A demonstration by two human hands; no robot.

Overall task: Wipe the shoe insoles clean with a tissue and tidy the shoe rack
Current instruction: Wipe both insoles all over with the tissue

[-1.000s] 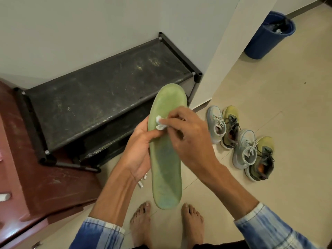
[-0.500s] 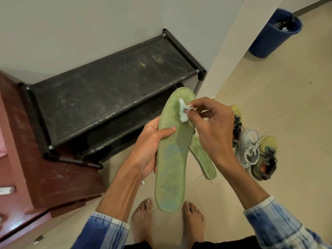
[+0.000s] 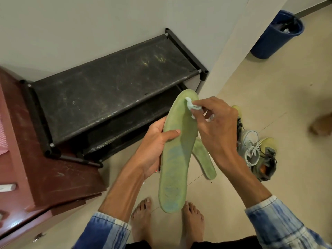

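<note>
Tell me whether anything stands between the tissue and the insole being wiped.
Nothing visible does. The right hand pinches the tissue against the insole near its far end; the left hand grips the insole at mid-length, thumb across its face, well below the tissue.

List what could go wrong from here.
The tissue is a small wad the right hand pinches against the held insole near its upper end; it may tear or slip out.
The left hand grips it only at mid-length, so it may bend away under pressure.
The second insole lies on the floor below; dirt could fall onto it.
</note>
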